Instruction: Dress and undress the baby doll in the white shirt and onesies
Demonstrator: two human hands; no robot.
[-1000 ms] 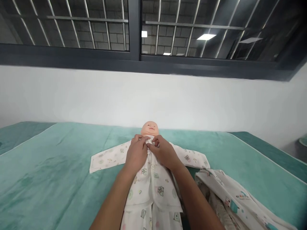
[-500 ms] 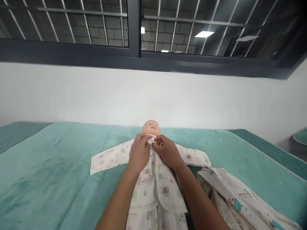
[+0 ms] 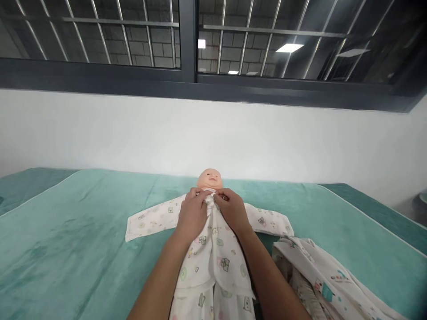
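A baby doll (image 3: 210, 178) lies on its back with its head toward the wall, dressed in a white printed jacket (image 3: 213, 249) and matching bottoms (image 3: 200, 306). The jacket's long sleeves stretch out to both sides. At the neckline, my left hand (image 3: 194, 209) pinches the front edge of the jacket from the left. Opposite it, my right hand (image 3: 231, 208) has thumb and fingertips closed on the same collar area. Between the fingertips the cloth is bunched; any fastener there is too small to make out.
A green plush cover (image 3: 83, 249) spreads under the doll. Folded white printed baby clothes (image 3: 333, 271) lie at the lower right, by the right sleeve end. Behind stands a white wall (image 3: 207, 133) below a dark-framed window (image 3: 188, 40) with metal bars.
My right hand's raised fingers have come down and closed on the collar, nearer the left hand. The jacket's lower front has shifted slightly left. The view has moved a little.
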